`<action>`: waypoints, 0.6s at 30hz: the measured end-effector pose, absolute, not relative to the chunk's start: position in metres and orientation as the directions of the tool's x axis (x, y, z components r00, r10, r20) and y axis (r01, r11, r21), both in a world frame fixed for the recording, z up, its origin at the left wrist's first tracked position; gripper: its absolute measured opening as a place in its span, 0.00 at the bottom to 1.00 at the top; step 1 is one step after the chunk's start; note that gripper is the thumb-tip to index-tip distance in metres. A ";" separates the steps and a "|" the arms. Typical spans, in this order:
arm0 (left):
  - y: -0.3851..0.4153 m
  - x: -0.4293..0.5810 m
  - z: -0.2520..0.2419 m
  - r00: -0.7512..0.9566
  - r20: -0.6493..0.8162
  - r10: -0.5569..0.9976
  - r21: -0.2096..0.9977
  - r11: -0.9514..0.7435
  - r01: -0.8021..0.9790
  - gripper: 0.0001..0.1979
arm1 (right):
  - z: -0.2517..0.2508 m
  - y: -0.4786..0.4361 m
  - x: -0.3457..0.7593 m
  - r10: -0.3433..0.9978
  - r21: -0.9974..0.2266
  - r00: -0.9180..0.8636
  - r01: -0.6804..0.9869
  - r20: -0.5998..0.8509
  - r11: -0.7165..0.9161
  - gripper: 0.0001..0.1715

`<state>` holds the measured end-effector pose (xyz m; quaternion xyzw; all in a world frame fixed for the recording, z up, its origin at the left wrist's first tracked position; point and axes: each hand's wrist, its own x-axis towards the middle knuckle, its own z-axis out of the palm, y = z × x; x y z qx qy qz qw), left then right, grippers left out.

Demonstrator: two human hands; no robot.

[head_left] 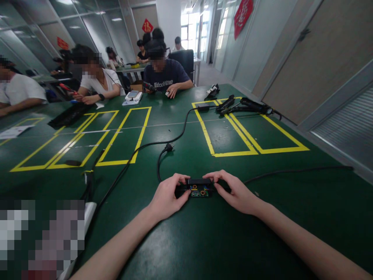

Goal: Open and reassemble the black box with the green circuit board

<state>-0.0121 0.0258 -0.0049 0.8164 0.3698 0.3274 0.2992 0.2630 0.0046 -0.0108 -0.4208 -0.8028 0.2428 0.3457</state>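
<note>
An opened power adapter rests on the green table in front of me, its black plastic case [199, 181] above a bare circuit board [199, 191] with copper-wound coils. My left hand [169, 197] closes on the left end, fingers on the case and thumb at the board's edge. From the other side, my right hand [233, 193] pinches the right end of the case between thumb and fingers. A black cord with a plug [168, 148] runs out beyond my left hand. Another black cable [291, 170] stretches away to the right. My fingers partly hide both ends of the adapter.
Yellow tape rectangles [234, 154] mark the green table [175, 249]. Bundled black cords [250, 105] lie at the far right, and a white scale-like device [132, 97] stands farther back. A co-worker [167, 76] sits opposite, handling a tool. A pixelated patch covers the lower left.
</note>
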 end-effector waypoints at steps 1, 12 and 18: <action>0.026 -0.012 -0.004 0.516 0.318 0.796 0.725 -0.554 0.408 0.09 | -0.011 0.005 0.263 0.843 -0.684 -0.407 0.503 0.352 0.529 0.06; 0.024 -0.013 0.000 0.564 0.352 0.747 0.672 -0.621 0.404 0.18 | -0.008 0.005 0.263 0.821 -0.666 -0.427 0.490 0.380 0.563 0.07; 0.025 -0.013 0.000 0.601 0.377 0.705 0.635 -0.669 0.387 0.19 | -0.006 0.005 0.263 0.798 -0.639 -0.447 0.486 0.405 0.597 0.07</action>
